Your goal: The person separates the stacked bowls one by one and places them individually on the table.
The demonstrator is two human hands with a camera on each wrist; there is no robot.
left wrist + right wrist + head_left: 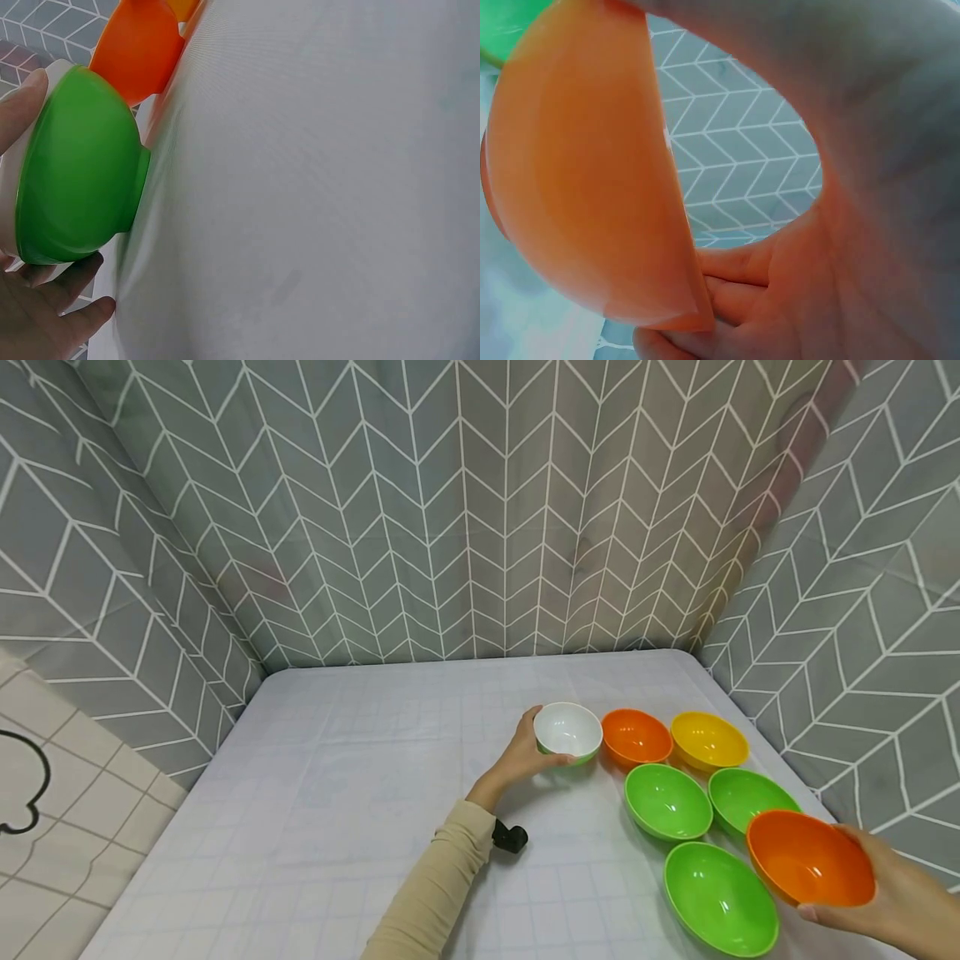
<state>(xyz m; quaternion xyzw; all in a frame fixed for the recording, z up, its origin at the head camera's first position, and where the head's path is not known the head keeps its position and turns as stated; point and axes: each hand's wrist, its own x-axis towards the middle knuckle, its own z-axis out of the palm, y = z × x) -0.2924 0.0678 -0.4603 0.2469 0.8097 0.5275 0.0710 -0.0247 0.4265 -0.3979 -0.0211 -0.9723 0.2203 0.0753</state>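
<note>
My left hand [525, 753] grips a white bowl [567, 728] that sits inside a green bowl [79, 169], thumb on one side and fingers on the other. In the left wrist view the green bowl's foot is at the white tabletop. Just right of this pair stands an orange bowl [636, 737]. At the lower right, my right hand [892, 887] holds another orange bowl [810, 860] by its rim, tilted, over the group of green bowls. The right wrist view shows its outer side, with fingers and thumb at opposite ends of the rim.
A yellow bowl [709, 741] stands at the back right. Three green bowls stand in front: one at the left [667, 802], one at the right [750, 795] partly hidden, one nearest [722, 900]. Patterned curtains [480, 527] border the white table [337, 793].
</note>
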